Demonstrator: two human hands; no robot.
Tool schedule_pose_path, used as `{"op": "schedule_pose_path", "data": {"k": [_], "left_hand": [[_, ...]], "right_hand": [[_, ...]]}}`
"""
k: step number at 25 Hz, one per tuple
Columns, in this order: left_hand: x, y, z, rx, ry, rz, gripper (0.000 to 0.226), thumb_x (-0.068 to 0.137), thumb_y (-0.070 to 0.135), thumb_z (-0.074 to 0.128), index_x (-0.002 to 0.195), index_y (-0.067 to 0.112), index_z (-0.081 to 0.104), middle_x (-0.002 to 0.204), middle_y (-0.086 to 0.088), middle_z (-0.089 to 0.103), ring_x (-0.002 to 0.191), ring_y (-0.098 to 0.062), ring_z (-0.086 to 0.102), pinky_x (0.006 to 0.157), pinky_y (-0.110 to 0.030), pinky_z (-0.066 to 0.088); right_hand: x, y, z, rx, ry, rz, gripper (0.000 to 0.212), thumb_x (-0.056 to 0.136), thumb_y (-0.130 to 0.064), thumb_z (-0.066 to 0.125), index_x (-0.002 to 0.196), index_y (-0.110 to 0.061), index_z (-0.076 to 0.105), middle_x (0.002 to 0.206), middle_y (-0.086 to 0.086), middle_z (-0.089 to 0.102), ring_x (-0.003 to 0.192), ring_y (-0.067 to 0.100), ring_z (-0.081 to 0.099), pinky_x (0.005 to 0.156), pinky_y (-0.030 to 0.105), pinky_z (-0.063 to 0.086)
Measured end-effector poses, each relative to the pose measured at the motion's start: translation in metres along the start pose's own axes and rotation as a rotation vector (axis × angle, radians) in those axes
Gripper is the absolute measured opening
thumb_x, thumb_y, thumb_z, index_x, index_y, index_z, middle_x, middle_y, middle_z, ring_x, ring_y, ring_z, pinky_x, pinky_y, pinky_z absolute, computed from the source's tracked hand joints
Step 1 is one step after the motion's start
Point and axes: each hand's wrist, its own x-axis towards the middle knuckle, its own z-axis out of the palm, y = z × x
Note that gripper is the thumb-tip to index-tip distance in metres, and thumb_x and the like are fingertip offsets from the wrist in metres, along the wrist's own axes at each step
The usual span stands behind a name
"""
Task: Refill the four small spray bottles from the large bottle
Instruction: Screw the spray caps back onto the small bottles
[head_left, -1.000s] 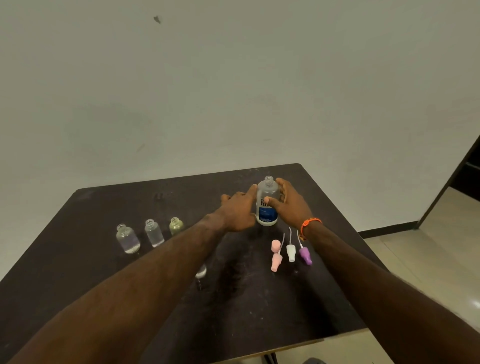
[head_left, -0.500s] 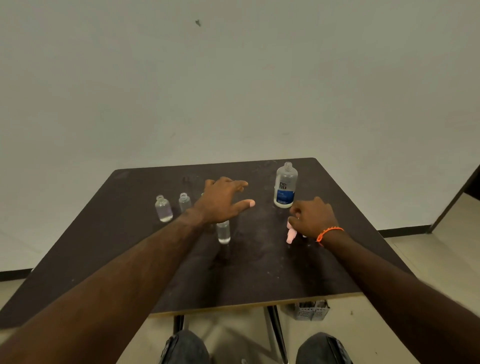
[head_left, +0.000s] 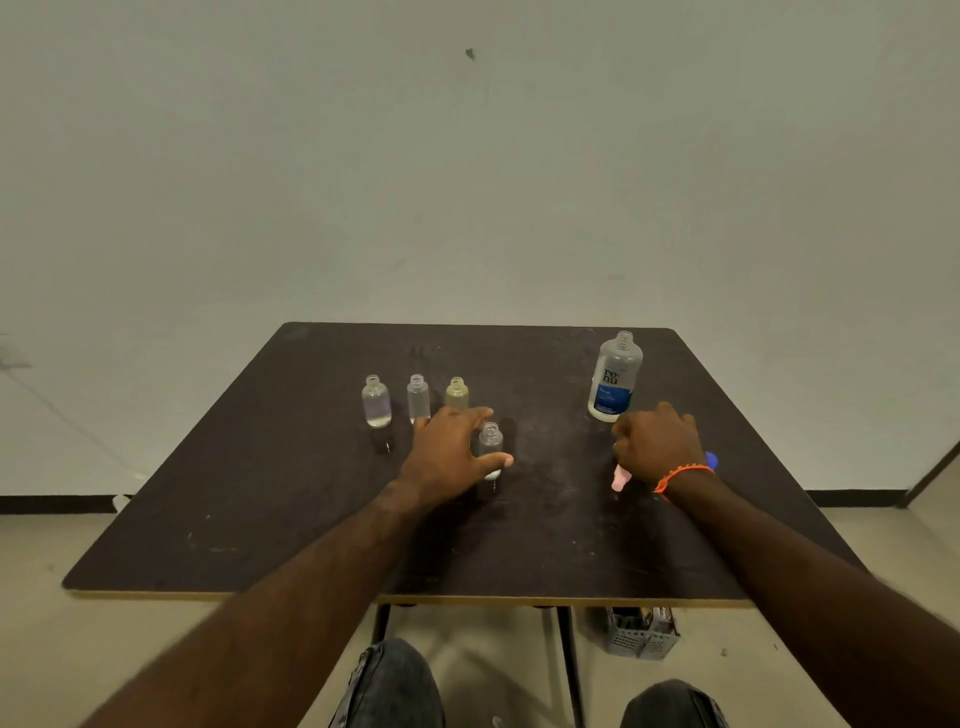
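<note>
- A person's left hand (head_left: 451, 457) curls around the nearest of four small spray bottles (head_left: 490, 450) on a dark bench (head_left: 260, 493), fingers behind the bottle and thumb in front; whether they actually press the sides cannot be told.
- The right hand (head_left: 655, 448) lies knuckles-up with fingers curled over the loose spray caps; a pink cap (head_left: 619, 478) pokes out under its inner edge and a blue tip (head_left: 711, 459) at its outer edge, but a firm pinch cannot be confirmed.
- The large bottle (head_left: 614, 378), uncapped and upright with a blue label, stands just beyond the right hand.
- Three more small bottles, two clear (head_left: 376, 401) (head_left: 418, 398) and one amber-tinted (head_left: 457, 395), stand open just beyond the left hand's fingers.
- Risk: every neck is open, so a knuckle brushing the amber-tinted bottle or a careless sweep past the large bottle would likely tip it and spill.
- Risk: the small caps look light and rounded and may roll from under the right hand toward the bench edge.
- Materials: the small bottles look like smooth, clear, rigid cylinders with narrow threaded necks; the bench top is matte, scuffed and dusty.
</note>
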Motion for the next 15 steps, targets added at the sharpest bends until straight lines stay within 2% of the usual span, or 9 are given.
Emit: {"op": "schedule_pose_path", "data": {"k": [2, 5, 7, 10, 12, 15], "left_hand": [[-0.004, 0.0, 0.004, -0.063, 0.062, -0.082, 0.063, 0.084, 0.06, 0.076, 0.138, 0.028, 0.063, 0.129, 0.01, 0.07, 0.121, -0.013, 0.06, 0.098, -0.033, 0.035], [-0.01, -0.004, 0.01, -0.164, 0.046, -0.094, 0.045, 0.087, 0.056, 0.074, 0.123, 0.029, 0.072, 0.111, 0.014, 0.075, 0.103, -0.005, 0.066, 0.099, -0.043, 0.05], [-0.015, -0.005, 0.013, -0.188, 0.038, -0.095, 0.044, 0.087, 0.057, 0.072, 0.123, 0.031, 0.071, 0.11, 0.015, 0.075, 0.101, -0.007, 0.067, 0.097, -0.047, 0.052], [-0.017, -0.005, 0.012, -0.177, 0.046, -0.088, 0.044, 0.086, 0.058, 0.07, 0.122, 0.032, 0.071, 0.107, 0.015, 0.075, 0.098, -0.009, 0.067, 0.096, -0.048, 0.052], [-0.017, -0.006, 0.011, -0.175, 0.041, -0.084, 0.043, 0.087, 0.056, 0.072, 0.12, 0.03, 0.072, 0.105, 0.013, 0.076, 0.095, -0.01, 0.067, 0.095, -0.047, 0.053], [-0.02, -0.005, 0.011, -0.176, 0.036, -0.082, 0.046, 0.088, 0.056, 0.072, 0.124, 0.028, 0.072, 0.107, 0.01, 0.077, 0.096, -0.011, 0.068, 0.096, -0.048, 0.053]], "right_hand": [[0.001, -0.001, 0.0, 0.019, 0.021, 0.002, 0.025, 0.095, -0.038, 0.052, 0.109, -0.028, 0.07, 0.1, -0.001, 0.07, 0.098, 0.019, 0.056, 0.092, 0.041, 0.044], [0.002, -0.002, 0.002, 0.005, -0.082, 0.017, 0.029, 0.094, -0.048, 0.052, 0.099, -0.028, 0.073, 0.095, -0.004, 0.072, 0.094, 0.017, 0.061, 0.095, 0.044, 0.045], [0.002, -0.003, 0.004, -0.008, -0.086, 0.02, 0.028, 0.093, -0.05, 0.055, 0.098, -0.029, 0.073, 0.095, -0.005, 0.072, 0.094, 0.017, 0.062, 0.096, 0.044, 0.045], [0.0, -0.008, 0.005, 0.009, -0.027, -0.016, 0.022, 0.094, -0.044, 0.058, 0.098, -0.027, 0.071, 0.093, -0.004, 0.071, 0.09, 0.017, 0.063, 0.094, 0.041, 0.048], [-0.002, -0.016, 0.0, 0.086, 0.034, -0.038, 0.017, 0.094, -0.037, 0.06, 0.098, -0.023, 0.069, 0.097, 0.0, 0.071, 0.088, 0.018, 0.064, 0.089, 0.039, 0.053], [-0.008, -0.036, -0.014, 0.271, 0.078, -0.071, 0.01, 0.09, -0.031, 0.066, 0.094, -0.022, 0.068, 0.103, 0.001, 0.071, 0.097, 0.023, 0.066, 0.087, 0.039, 0.056]]}}
